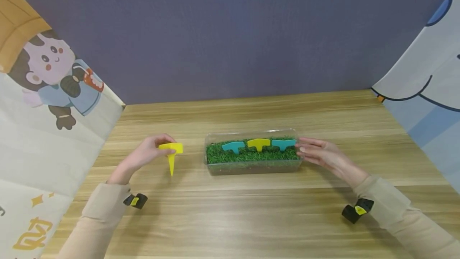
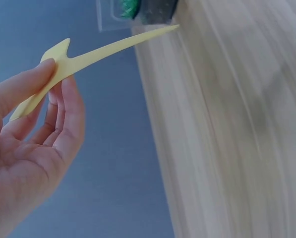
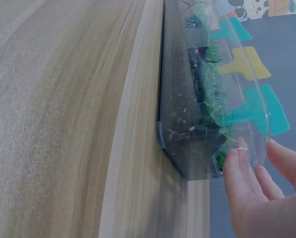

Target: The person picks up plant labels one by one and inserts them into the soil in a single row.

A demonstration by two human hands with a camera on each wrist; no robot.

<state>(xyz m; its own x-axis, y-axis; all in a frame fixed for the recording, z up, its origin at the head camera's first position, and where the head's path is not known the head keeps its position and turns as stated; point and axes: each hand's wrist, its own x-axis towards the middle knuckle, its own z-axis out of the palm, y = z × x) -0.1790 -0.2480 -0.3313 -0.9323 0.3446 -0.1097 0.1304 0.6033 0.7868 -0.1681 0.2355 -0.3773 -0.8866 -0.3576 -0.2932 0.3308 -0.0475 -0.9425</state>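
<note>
My left hand (image 1: 149, 153) pinches a yellow T-shaped plant label (image 1: 171, 147) between thumb and fingers. Its pointed stake hangs downward, left of the box and apart from it. In the left wrist view the label (image 2: 63, 67) shows edge-on. A clear plastic box (image 1: 255, 168) holds dark soil under green grass (image 1: 215, 154). Two blue labels, one left (image 1: 234, 146) and one right (image 1: 284, 144), stand in the grass with a yellow label (image 1: 258, 143) between them. My right hand (image 1: 325, 155) rests its fairly straight fingers (image 3: 234, 173) against the box's right end.
The box stands on a wood-grain table (image 1: 237, 219). Behind the table rises a dark blue-grey panel (image 1: 230, 35). Printed cartoon sheets cover the left side (image 1: 36, 143) and the right side (image 1: 431, 75).
</note>
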